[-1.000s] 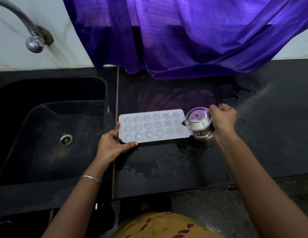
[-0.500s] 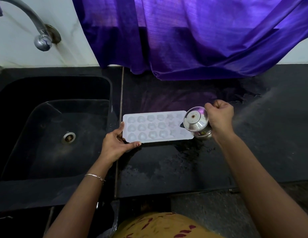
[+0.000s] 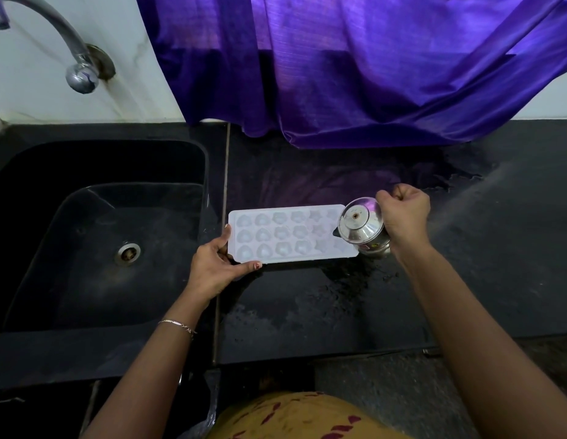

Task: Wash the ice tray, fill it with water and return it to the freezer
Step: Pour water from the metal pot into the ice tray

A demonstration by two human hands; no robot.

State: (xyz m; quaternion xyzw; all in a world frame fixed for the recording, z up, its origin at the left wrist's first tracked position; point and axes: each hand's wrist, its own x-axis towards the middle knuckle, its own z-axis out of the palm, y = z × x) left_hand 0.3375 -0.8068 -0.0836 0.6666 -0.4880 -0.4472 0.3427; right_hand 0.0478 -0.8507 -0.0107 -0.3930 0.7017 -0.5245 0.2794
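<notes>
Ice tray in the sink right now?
No, the ice tray lies on the counter beside the sink, its left end held by the left hand.

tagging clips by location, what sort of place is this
Most likely a home kitchen: a dark sink with a wall tap beside a wet black counter, with an ice tray and steel jug held there.

Wet black counter (image 3: 307,312), white ice tray (image 3: 285,236)

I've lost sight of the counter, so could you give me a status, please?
Left hand grips tray at left end. Right hand tilts jug over its right end. Tray on counter beside sink, nothing blocking.
</notes>
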